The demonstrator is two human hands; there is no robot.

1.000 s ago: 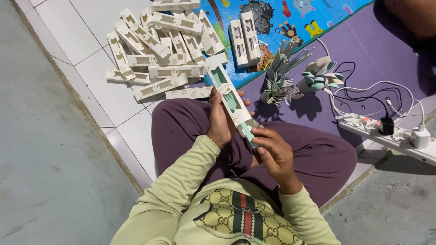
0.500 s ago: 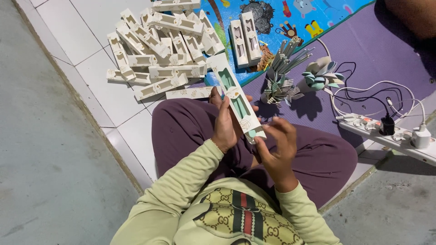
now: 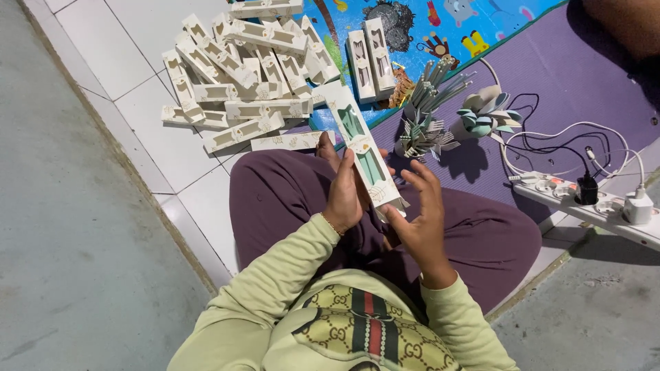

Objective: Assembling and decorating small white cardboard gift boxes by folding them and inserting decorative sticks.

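- Box axis: the long white window box [image 3: 363,148] with mint-green pieces inside runs from its near end by the lap up and away to the left, toward the heap of like boxes [image 3: 237,75] on the tiled floor [image 3: 137,41].
- Left hand [image 3: 344,192] wraps the box's lower half from the left side, a closed grip holding it.
- Right hand [image 3: 419,220] sits at the near end, fingers spread wide, thumb touching the bottom corner, not clasping.
- Right hand is nearer the near end; loose green utensils [image 3: 430,110] lie well apart on the purple mat [image 3: 550,75].
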